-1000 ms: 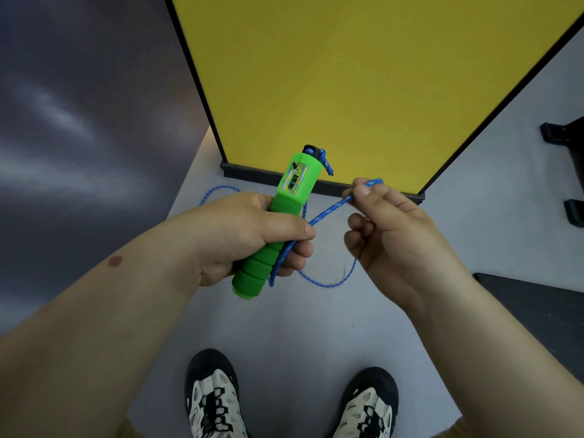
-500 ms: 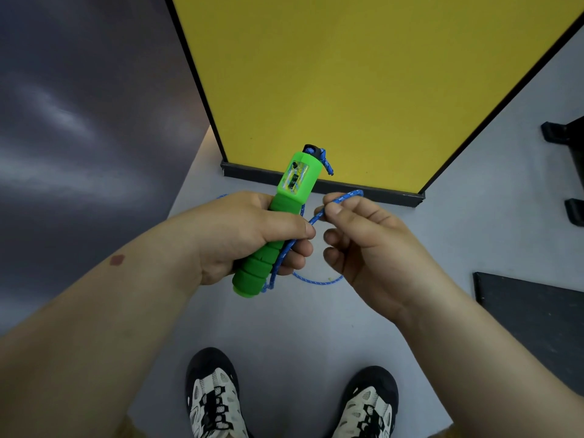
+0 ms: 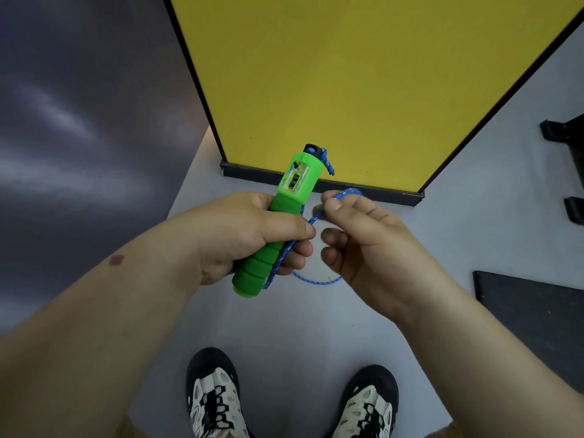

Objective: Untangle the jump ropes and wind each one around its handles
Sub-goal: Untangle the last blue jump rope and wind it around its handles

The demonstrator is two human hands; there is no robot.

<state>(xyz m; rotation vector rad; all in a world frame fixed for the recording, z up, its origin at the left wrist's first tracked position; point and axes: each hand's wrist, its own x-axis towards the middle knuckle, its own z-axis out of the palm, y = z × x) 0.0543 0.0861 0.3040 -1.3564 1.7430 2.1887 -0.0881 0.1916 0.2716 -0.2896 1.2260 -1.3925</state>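
My left hand (image 3: 240,235) grips a green jump-rope handle (image 3: 278,222), tilted with its counter window and black knotted tip pointing up and away. A blue speckled rope (image 3: 316,282) runs from under my left thumb along the foam grip and loops below both hands. Just right of the handle, my right hand (image 3: 369,245) pinches a bend of that rope between thumb and forefinger; its other fingers are curled. Only one handle shows; any second handle is out of sight.
A yellow panel (image 3: 363,90) with a black frame stands straight ahead on the grey floor (image 3: 284,327). A dark wall fills the left. A black mat (image 3: 534,314) lies at right, black brackets (image 3: 565,131) further back. My two shoes (image 3: 215,403) are at the bottom.
My right hand has come in toward the handle with the pinched rope, and the loop hanging below has shrunk. The left hand and handle have stayed put.
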